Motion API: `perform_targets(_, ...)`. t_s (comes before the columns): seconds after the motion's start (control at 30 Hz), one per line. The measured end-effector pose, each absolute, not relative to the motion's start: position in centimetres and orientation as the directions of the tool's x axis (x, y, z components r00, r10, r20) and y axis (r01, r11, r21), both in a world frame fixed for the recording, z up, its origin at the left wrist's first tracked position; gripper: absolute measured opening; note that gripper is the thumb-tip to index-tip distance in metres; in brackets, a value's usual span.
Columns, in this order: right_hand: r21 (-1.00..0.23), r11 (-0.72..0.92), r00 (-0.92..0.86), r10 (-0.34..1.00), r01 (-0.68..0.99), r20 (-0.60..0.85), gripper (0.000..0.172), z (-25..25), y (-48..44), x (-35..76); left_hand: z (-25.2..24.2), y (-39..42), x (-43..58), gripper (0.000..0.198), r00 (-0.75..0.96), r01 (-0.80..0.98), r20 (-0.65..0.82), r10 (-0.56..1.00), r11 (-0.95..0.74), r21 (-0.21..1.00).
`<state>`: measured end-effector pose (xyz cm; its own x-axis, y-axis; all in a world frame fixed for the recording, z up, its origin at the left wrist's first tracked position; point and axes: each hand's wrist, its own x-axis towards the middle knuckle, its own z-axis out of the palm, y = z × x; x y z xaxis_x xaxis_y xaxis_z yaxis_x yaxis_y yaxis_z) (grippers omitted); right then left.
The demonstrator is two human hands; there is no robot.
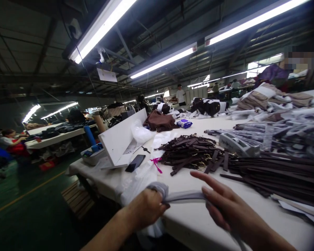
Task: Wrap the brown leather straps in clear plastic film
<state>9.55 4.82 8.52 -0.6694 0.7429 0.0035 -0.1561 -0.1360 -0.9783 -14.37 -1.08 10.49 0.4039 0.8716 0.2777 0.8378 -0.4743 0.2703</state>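
Note:
My left hand [146,207] is closed in a fist on one end of a pale grey strap [183,197] at the near edge of the white table [188,174]. The strap runs from that fist across to my right hand [225,205], whose fingers lie stretched out over it with the index finger pointing left. Just beyond my hands lies a pile of dark brown straps with metal buckles [191,151]. Long dark brown strips [274,174] spread out to the right of it.
A black phone [135,162] lies beside an open white box [120,139]. A clear plastic bag [138,181] hangs at the table edge. A tape dispenser [238,144], brown bags [159,121] and packed goods [282,136] fill the far table. Other people work at tables behind.

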Motion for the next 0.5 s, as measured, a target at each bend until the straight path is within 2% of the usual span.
perform_targets(0.03,-0.972,-0.163,-0.685,0.729,-0.169,-0.003,0.054,9.3,6.1,9.6,9.6,-2.0,-13.9,0.029,0.394,0.837,0.228,0.891,-0.45,0.312)
perform_targets(0.1,-0.976,-0.159,-0.778,0.628,-0.149,0.017,0.048,10.3,8.8,8.8,8.9,-3.8,-12.6,0.036,0.296,0.783,0.118,0.948,-0.312,0.538)
perform_targets(0.17,-0.99,-0.069,-0.878,0.473,-0.121,0.074,0.044,10.4,10.6,6.8,9.9,-5.3,-11.6,0.043,0.157,0.541,-0.062,0.986,-0.033,0.841)
perform_targets(0.2,-0.992,-0.015,-0.905,0.411,-0.128,0.111,0.043,10.1,11.0,5.5,10.8,-5.8,-11.2,0.046,0.129,0.345,-0.159,0.979,0.106,0.932)
perform_targets(0.27,-0.985,0.039,-0.917,0.359,-0.169,0.172,0.039,8.8,10.3,2.7,13.3,-5.9,-10.9,0.049,0.148,-0.033,-0.26,0.954,0.268,0.963)
perform_targets(0.33,-0.975,0.032,-0.888,0.407,-0.22,0.214,0.036,6.6,8.2,0.1,16.1,-5.2,-10.9,0.05,0.196,-0.266,-0.229,0.953,0.277,0.923)
perform_targets(0.4,-0.969,0.012,-0.846,0.486,-0.247,0.222,0.043,3.8,5.2,-1.6,18.8,-4.0,-10.9,0.048,0.149,-0.401,-0.149,0.978,0.198,0.894)
perform_targets(0.5,-0.971,0.014,-0.753,0.629,-0.238,0.194,0.053,-0.6,1.6,-1.9,21.6,-1.8,-11.1,0.041,-0.046,-0.5,0.021,0.999,-0.041,0.865)
